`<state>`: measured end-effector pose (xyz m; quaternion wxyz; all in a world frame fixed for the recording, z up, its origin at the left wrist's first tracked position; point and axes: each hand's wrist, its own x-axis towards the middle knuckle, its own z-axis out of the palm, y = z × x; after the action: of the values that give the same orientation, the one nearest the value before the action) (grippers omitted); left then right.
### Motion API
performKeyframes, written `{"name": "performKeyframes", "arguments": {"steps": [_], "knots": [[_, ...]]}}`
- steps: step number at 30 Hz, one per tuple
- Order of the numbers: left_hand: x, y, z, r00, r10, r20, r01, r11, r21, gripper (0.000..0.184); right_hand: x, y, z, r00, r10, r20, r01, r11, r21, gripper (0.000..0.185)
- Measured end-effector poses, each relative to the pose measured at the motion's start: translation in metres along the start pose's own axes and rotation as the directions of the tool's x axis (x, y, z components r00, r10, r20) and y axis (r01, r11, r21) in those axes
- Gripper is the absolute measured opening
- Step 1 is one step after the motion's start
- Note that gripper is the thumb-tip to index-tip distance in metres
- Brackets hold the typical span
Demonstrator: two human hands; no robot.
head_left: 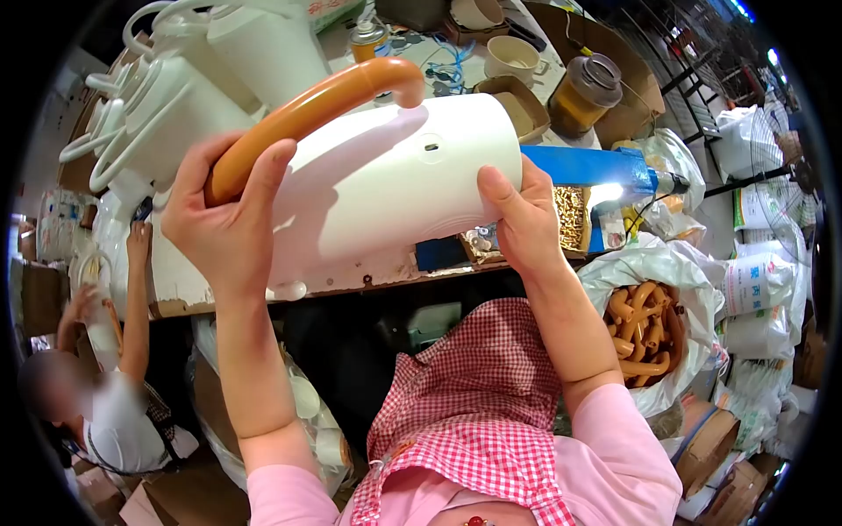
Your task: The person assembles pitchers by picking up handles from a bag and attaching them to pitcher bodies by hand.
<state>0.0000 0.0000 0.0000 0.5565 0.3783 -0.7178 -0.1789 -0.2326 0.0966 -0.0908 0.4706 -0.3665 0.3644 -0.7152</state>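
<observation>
My left hand (pixel 224 210) is wrapped round the lower end of a curved orange-brown handle (pixel 324 101), whose far end hangs over a white cylindrical body (pixel 377 180). The white body lies on its side across the view, with a small dark slot near its upper middle. At its right end, my right hand (pixel 522 210) grips the rim, thumb on the outside. Whether the handle's far end touches the body cannot be made out. Just right of the body, a blue machine arm (pixel 588 168) reaches rightward beside a lit lamp.
White kettle-like vessels (pixel 175 114) stand at the upper left. A box of brass screws (pixel 572 215) lies by the machine. A bag of orange-brown handles (pixel 645 329) is at the right, below a jar (pixel 585 95). Another person (pixel 127 412) works at the far left.
</observation>
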Motion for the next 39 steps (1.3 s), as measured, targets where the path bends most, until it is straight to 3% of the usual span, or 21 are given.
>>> {"name": "performKeyframes", "arguments": {"steps": [2, 4, 6, 9, 11, 13, 15, 16, 18, 19, 21, 22, 24, 25, 28, 39], "knots": [[0.002, 0.002, -0.014, 0.998, -0.059, -0.021, 0.06, 0.996, 0.073, 0.027, -0.004, 0.007, 0.011, 1.0, 0.011, 0.001, -0.011, 1.0, -0.025, 0.044], [-0.004, -0.009, 0.029, 0.994, -0.07, -0.079, 0.07, 0.998, -0.003, 0.027, 0.013, -0.012, -0.024, 1.0, -0.022, 0.015, 0.023, 0.992, -0.121, 0.043], [0.003, -0.006, 0.016, 0.997, -0.06, -0.044, 0.063, 0.996, 0.066, 0.027, 0.008, -0.003, -0.009, 1.0, -0.008, -0.01, 0.007, 0.998, -0.056, 0.042], [0.008, -0.013, 0.02, 0.998, -0.063, -0.029, 0.064, 0.998, 0.023, 0.027, 0.008, -0.003, -0.006, 0.999, -0.008, -0.035, 0.007, 0.999, -0.05, 0.042], [0.008, -0.027, 0.024, 0.974, -0.218, 0.062, 0.216, 0.976, 0.04, 0.029, 0.007, -0.007, -0.006, 0.993, 0.104, -0.056, -0.109, 0.989, -0.098, 0.041], [0.007, -0.029, 0.024, 0.966, -0.242, 0.086, 0.238, 0.97, 0.054, 0.029, 0.005, -0.009, -0.005, 0.992, 0.115, -0.051, -0.119, 0.988, -0.095, 0.041], [0.015, -0.017, 0.018, 0.955, -0.136, 0.262, 0.05, 0.949, 0.311, 0.033, 0.007, -0.009, -0.003, 0.993, 0.106, -0.044, -0.109, 0.99, -0.085, 0.041], [0.02, -0.005, 0.022, 0.955, -0.135, 0.265, 0.048, 0.949, 0.313, 0.033, 0.007, -0.007, -0.003, 0.992, 0.106, -0.071, -0.114, 0.988, -0.108, 0.04], [0.034, 0.016, 0.043, 0.871, -0.017, 0.491, -0.351, 0.677, 0.647, 0.042, 0.008, -0.006, -0.004, 0.989, 0.115, -0.09, -0.125, 0.984, -0.125, 0.04], [0.039, 0.018, 0.055, 0.87, -0.021, 0.492, -0.353, 0.671, 0.652, 0.042, 0.01, -0.007, -0.006, 0.992, 0.108, -0.065, -0.117, 0.98, -0.16, 0.039], [0.056, 0.023, 0.078, 0.718, -0.131, 0.684, -0.4, 0.727, 0.558, 0.038, 0.012, -0.012, -0.009, 0.996, 0.079, -0.042, -0.086, 0.98, -0.181, 0.038], [0.062, 0.023, 0.08, 0.714, -0.122, 0.69, -0.415, 0.719, 0.557, 0.038, 0.012, -0.016, -0.009, 0.991, 0.124, -0.04, -0.129, 0.973, -0.19, 0.037], [0.073, 0.016, 0.074, 0.649, -0.154, 0.745, -0.141, 0.938, 0.316, 0.036, 0.013, -0.018, -0.009, 0.987, 0.155, -0.044, -0.16, 0.972, -0.174, 0.036], [0.073, 0.017, 0.073, 0.638, -0.144, 0.757, -0.163, 0.935, 0.316, 0.036, 0.014, -0.017, -0.011, 0.986, 0.167, -0.027, -0.169, 0.964, -0.204, 0.038], [0.06, 0.029, 0.064, 0.664, -0.208, 0.719, 0.006, 0.962, 0.273, 0.033, 0.017, -0.017, -0.013, 0.98, 0.199, -0.013, -0.196, 0.947, -0.254, 0.042], [0.059, 0.03, 0.062, 0.573, -0.184, 0.799, -0.004, 0.974, 0.227, 0.034, 0.024, -0.007, -0.018, 0.983, 0.183, 0.012, -0.172, 0.943, -0.285, 0.05]]}}
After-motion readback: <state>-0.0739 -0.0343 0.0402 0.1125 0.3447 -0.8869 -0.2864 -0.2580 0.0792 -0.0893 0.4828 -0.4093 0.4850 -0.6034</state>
